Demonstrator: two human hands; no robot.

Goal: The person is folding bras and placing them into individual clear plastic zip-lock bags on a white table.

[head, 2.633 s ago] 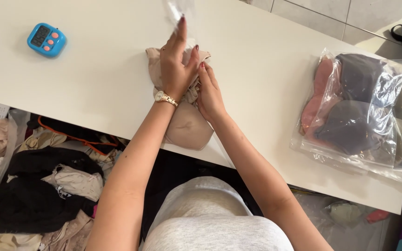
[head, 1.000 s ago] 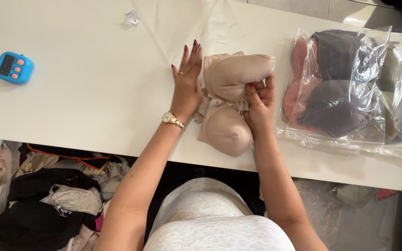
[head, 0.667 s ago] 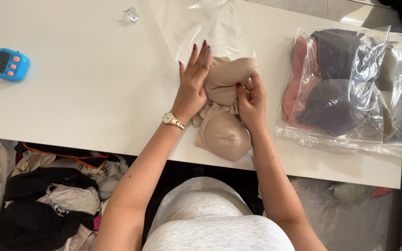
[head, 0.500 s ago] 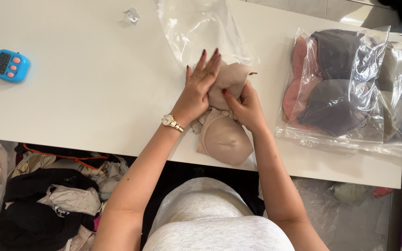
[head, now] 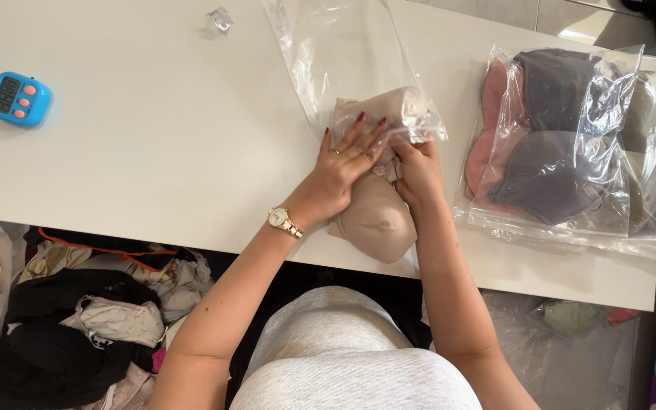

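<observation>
Beige and padded, the folded bra [head: 373, 216] lay at the near edge of the white worktop [head: 153, 167], its far cup already inside the mouth of a clear plastic bag [head: 343, 57] and its near cup outside it, partly over the worktop edge. The left hand [head: 343, 163] lay flat on the middle of the bra with fingers spread, pressing and not closed around anything. The right hand [head: 419, 167] had its grip pinched at the bag's opening, on the film and, as it seemed, on the fabric under it; how much of each it held I cannot tell. The step in hand was, in my judgement, the feeding of the bra into the bag, about half done. The next move would call for keeping the mouth open with one hand while the other slid the near cup in without unfolding it. Just to the right lay filled clear bags [head: 571, 144] with dark, pink and greenish garments; I counted at least two, overlapping. One small blue timer [head: 18, 99] stood well apart at the far left, and one small clear scrap [head: 220, 19] lay near the far edge. Under the worktop, on the left, a pile of loose garments [head: 70, 319] lay in black, beige and cream.
</observation>
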